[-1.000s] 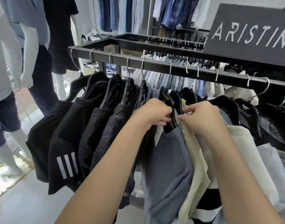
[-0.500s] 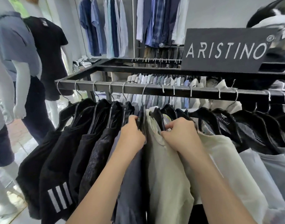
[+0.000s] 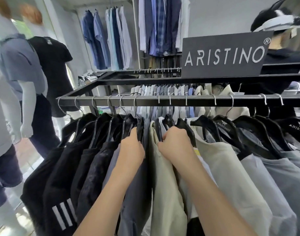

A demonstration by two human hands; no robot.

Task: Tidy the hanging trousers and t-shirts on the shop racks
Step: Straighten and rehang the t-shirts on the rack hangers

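Both forearms come up from the bottom edge, roughly parallel, backs of the hands to the camera. The left grip (image 3: 132,147) is curled round the shoulder of a black hanger (image 3: 140,129) that carries a slate-blue t-shirt (image 3: 135,193). The right grip (image 3: 177,144) is just beside it, fingers clamped on the neighbouring hanger (image 3: 157,128), which carries a beige t-shirt (image 3: 164,184). The grips are close but apart, with beige fabric between them. Both hangers hook on the front rail (image 3: 200,100) of the black rack, about mid-span. Toward the rail's left end is a tight pack of black t-shirts, one with three white stripes (image 3: 64,213) near the hem. Toward the right end are a cream t-shirt (image 3: 231,167) and pale grey-blue ones, spaced wider. Writing: the dark sign (image 3: 226,55) on the rack top reads "ARISTINO" with an ® mark. A printed hanger (image 3: 223,125) right of the right grip reads "ARISTINO" under a small logo, and the same print shows at the frame's right edge. The back rail is packed with pale garments; I can't tell what kind. Mannequins (image 3: 21,68) stand at left, blurred, and shirts (image 3: 108,40) hang on the far wall.
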